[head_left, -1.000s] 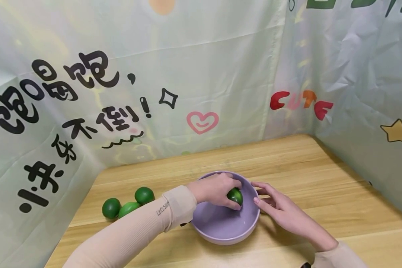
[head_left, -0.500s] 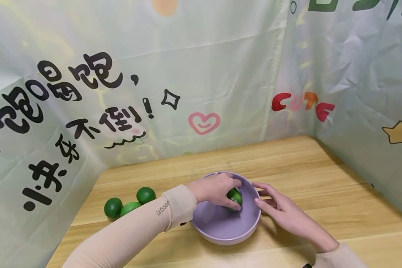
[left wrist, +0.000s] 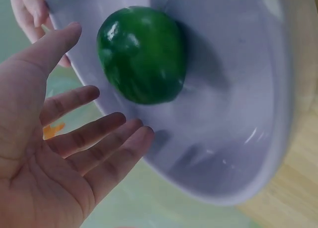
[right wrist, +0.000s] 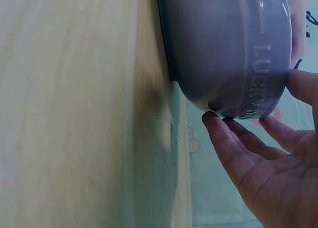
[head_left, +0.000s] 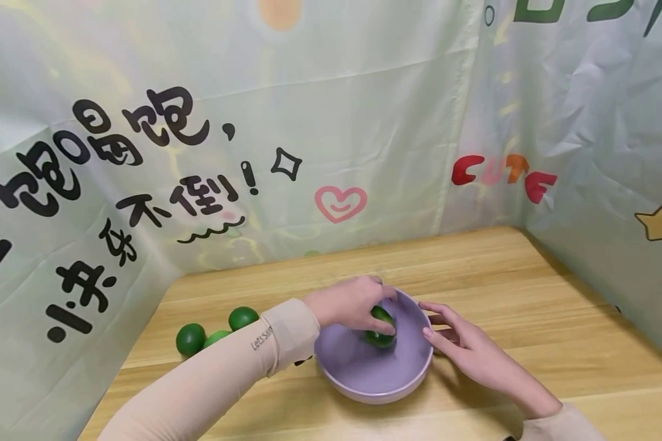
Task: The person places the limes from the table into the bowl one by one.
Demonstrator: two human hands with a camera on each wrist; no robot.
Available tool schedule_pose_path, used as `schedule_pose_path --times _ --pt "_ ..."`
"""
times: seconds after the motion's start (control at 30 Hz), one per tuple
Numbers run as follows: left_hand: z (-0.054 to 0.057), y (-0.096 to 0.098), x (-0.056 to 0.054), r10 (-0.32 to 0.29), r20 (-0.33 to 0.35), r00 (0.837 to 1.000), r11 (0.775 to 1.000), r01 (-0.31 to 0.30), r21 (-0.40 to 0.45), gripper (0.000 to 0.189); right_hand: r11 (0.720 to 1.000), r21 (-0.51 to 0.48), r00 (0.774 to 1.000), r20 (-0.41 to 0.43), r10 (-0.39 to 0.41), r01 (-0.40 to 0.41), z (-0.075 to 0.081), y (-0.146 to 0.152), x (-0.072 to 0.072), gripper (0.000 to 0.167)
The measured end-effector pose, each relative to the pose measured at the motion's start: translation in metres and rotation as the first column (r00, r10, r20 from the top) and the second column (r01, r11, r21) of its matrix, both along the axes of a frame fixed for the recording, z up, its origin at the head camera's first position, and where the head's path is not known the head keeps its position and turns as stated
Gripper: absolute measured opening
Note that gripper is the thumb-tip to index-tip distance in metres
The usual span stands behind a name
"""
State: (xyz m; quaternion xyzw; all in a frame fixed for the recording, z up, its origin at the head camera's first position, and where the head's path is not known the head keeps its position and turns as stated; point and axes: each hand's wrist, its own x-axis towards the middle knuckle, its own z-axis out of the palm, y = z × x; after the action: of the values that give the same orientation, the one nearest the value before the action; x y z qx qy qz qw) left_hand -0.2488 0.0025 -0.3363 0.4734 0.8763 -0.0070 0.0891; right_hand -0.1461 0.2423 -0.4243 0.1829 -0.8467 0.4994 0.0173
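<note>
A purple bowl (head_left: 364,375) stands upright on the table, with a glossy green lime (head_left: 376,339) inside it. My left hand (head_left: 353,301) is over the bowl, fingers spread and slightly bent. In the left wrist view a gap shows between that hand (left wrist: 74,143) and the lime (left wrist: 141,54), which lies on the bowl's inner surface. At the bowl's right side my right hand (head_left: 471,350) steadies it. The right wrist view has its fairly straight fingertips (right wrist: 211,119) against the outer wall and the thumb near the rim of the bowl (right wrist: 218,44).
Left of the bowl, partly behind my left forearm, are limes on the wooden table (head_left: 474,269): a dark one (head_left: 190,340), another dark one (head_left: 243,318) and a lighter one (head_left: 216,338). A printed fabric backdrop (head_left: 386,141) encloses the table's back and sides.
My left hand has let go of the lime, opened its fingers and risen slightly. The lime now lies in the bowl. My right hand stays at the bowl's side; the head view has shifted slightly.
</note>
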Motion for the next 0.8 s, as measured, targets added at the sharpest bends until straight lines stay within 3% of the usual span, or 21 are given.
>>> schedule_pose_path --times 0.23,0.43,0.8 --pt "0.014 -0.01 0.0 0.017 -0.037 0.999 1.0 -0.016 0.021 0.063 1.0 0.01 1.0 -0.015 -0.014 0.014 -0.001 -0.001 0.0 0.048" --pt "0.027 -0.021 -0.005 0.042 -0.008 0.999 0.996 -0.041 0.075 0.057 1.0 0.013 1.0 -0.017 -0.022 0.022 -0.002 -0.001 0.0 0.049" --pt "0.037 -0.051 -0.017 0.098 -0.007 0.995 0.981 -0.096 0.166 0.056 1.0 0.01 0.999 -0.029 -0.021 0.022 -0.003 -0.001 -0.001 0.05"
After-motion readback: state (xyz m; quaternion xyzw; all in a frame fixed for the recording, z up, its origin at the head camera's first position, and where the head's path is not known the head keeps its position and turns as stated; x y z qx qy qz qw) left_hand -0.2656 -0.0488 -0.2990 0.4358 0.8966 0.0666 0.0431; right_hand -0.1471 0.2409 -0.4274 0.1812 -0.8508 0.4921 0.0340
